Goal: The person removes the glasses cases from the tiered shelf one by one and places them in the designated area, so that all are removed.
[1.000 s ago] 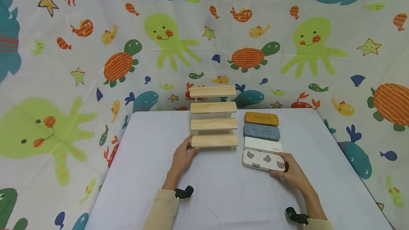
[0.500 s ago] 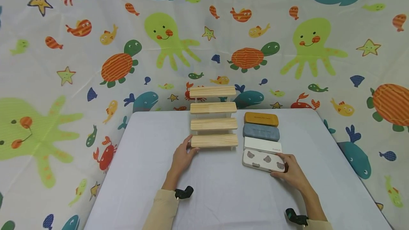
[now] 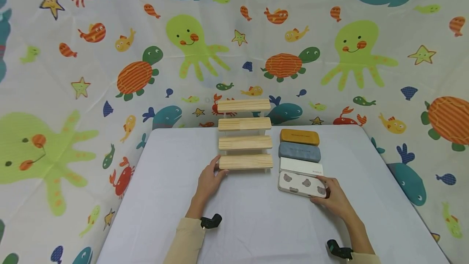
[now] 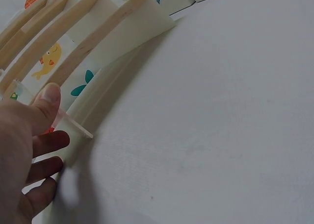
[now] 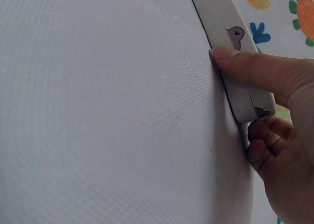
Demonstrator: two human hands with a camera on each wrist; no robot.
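A four-step display stand point(image 3: 246, 142) with pale wooden boards and clear supports stands mid-table in the head view. My left hand point(image 3: 209, 179) grips the left end of its lowest board; in the left wrist view the thumb point(image 4: 49, 97) lies on the board's end, the other fingers beside the clear support. Right of the stand lies a white glasses case point(image 3: 302, 183) with a grey-brown bear print. My right hand point(image 3: 332, 195) holds its right end, thumb on the near long side in the right wrist view, with some fingers hidden behind the case.
Behind the bear-print case lie a slim white box point(image 3: 301, 166), a blue-grey case point(image 3: 299, 152) and a mustard case point(image 3: 299, 136), in a row. All rest on a white-covered table point(image 3: 253, 223). A sea-animal curtain point(image 3: 234, 64) hangs right behind the table.
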